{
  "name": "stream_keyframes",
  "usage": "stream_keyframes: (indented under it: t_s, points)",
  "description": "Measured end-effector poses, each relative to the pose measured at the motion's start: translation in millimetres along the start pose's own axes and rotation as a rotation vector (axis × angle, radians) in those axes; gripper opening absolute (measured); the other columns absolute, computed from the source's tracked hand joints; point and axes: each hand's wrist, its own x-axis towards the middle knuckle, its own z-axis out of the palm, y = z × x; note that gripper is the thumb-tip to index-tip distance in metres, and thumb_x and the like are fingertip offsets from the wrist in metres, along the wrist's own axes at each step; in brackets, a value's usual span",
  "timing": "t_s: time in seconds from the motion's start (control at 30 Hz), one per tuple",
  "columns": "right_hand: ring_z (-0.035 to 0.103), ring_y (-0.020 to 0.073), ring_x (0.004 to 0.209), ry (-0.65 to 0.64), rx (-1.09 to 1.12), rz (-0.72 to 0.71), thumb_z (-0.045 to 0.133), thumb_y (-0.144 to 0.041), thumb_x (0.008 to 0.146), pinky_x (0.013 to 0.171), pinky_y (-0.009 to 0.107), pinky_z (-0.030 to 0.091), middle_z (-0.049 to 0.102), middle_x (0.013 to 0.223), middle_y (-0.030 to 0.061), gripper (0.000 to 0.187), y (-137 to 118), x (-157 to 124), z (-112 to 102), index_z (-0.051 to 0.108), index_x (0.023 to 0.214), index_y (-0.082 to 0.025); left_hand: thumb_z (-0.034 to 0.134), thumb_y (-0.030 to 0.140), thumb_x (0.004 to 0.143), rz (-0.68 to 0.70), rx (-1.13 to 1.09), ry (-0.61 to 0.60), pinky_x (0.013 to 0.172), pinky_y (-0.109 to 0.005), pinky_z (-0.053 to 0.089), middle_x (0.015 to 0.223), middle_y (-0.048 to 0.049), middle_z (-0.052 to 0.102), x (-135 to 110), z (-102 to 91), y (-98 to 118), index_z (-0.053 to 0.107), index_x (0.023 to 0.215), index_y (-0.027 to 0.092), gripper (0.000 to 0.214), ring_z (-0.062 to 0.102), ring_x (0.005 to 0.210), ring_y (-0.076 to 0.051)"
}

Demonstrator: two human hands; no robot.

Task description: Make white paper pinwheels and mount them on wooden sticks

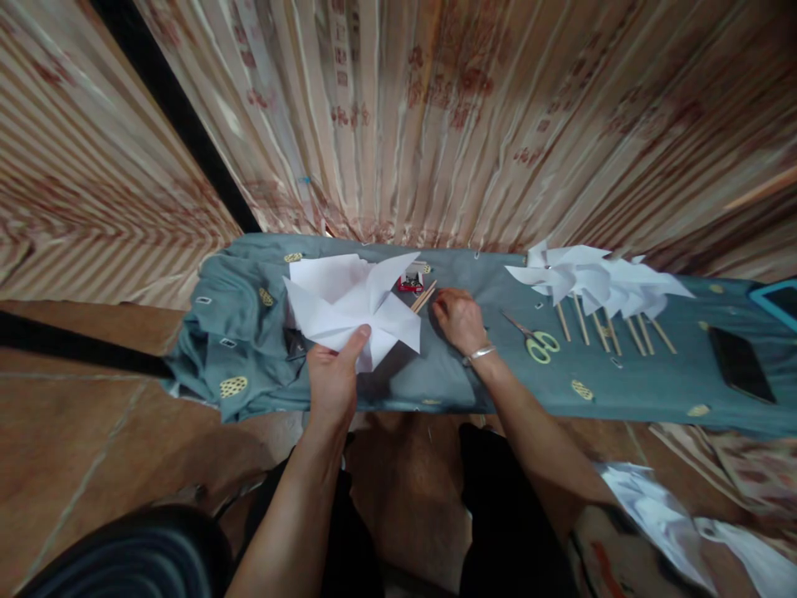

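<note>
My left hand (334, 374) pinches a white paper pinwheel (379, 307), its thumb pressed near the centre on top. Behind the pinwheel, more white paper (324, 270) is partly hidden. My right hand (459, 320), with a bracelet at the wrist, rests on the cloth with fingers curled inward; what they hold, if anything, is hidden. Just left of those fingers lie a few wooden sticks (424, 296). A small red box (410, 282) with tiny dark pieces inside sits beyond the sticks. Scissors with light green handles (539, 345) lie to the right of my right hand.
Several finished pinwheels on sticks (598, 278) are piled at the right of the cloth-covered table (498, 386). Farther right are a black phone (740, 364) and a blue-edged object (778, 299). A striped curtain (398, 124) hangs behind. White paper pieces (660, 507) lie low at right.
</note>
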Motion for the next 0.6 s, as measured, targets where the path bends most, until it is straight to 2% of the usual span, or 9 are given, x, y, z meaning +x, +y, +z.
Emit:
stream_keyframes:
  t_s: [0.13,0.23,0.4,0.47,0.6]
  points:
    - [0.065,0.0234,0.095,-0.002,0.036,0.07,0.048,-0.019,0.09,0.086,0.031,0.046,0.073,0.102,0.0112,0.024,5,18,-10,0.071,0.097,-0.015,0.085,0.031,0.056,0.015,0.008,0.01,0.08,-0.029,0.055,0.085,-0.0071,0.076,-2,0.9,4,0.074,0.087,0.013,0.038,0.07,0.082,-0.019]
    - [0.067,0.0223,0.091,-0.085,0.011,0.114,0.048,-0.019,0.09,0.081,0.03,0.048,0.075,0.101,0.01,0.027,16,11,-20,0.071,0.104,-0.016,0.084,0.03,0.057,0.027,0.005,0.002,0.081,-0.028,0.054,0.087,-0.0068,0.076,-2,0.8,5,0.074,0.088,0.013,0.036,0.07,0.085,-0.019]
    - [0.065,0.0221,0.104,-0.288,-0.109,-0.026,0.053,-0.021,0.089,0.088,0.028,0.045,0.071,0.117,0.0099,0.032,16,-10,-26,0.066,0.118,-0.016,0.084,0.031,0.057,0.021,0.007,-0.014,0.08,-0.03,0.054,0.085,-0.0078,0.076,-3,0.4,4,0.074,0.086,0.013,0.036,0.069,0.085,-0.02]
    - [0.063,0.0226,0.106,-0.333,-0.191,-0.065,0.051,-0.019,0.089,0.089,0.028,0.044,0.071,0.116,0.0118,0.03,9,-12,-25,0.067,0.115,-0.015,0.085,0.031,0.056,0.016,0.003,-0.009,0.08,-0.029,0.054,0.084,-0.0075,0.076,-3,0.9,3,0.075,0.085,0.013,0.035,0.07,0.084,-0.02]
    - [0.066,0.0229,0.094,-0.362,-0.249,-0.059,0.044,-0.016,0.089,0.078,0.027,0.043,0.073,0.102,0.0146,0.027,-2,-8,-23,0.07,0.1,-0.014,0.084,0.03,0.057,0.011,-0.011,-0.004,0.08,-0.029,0.054,0.082,-0.0066,0.076,-3,2.1,3,0.075,0.084,0.013,0.034,0.07,0.082,-0.019]
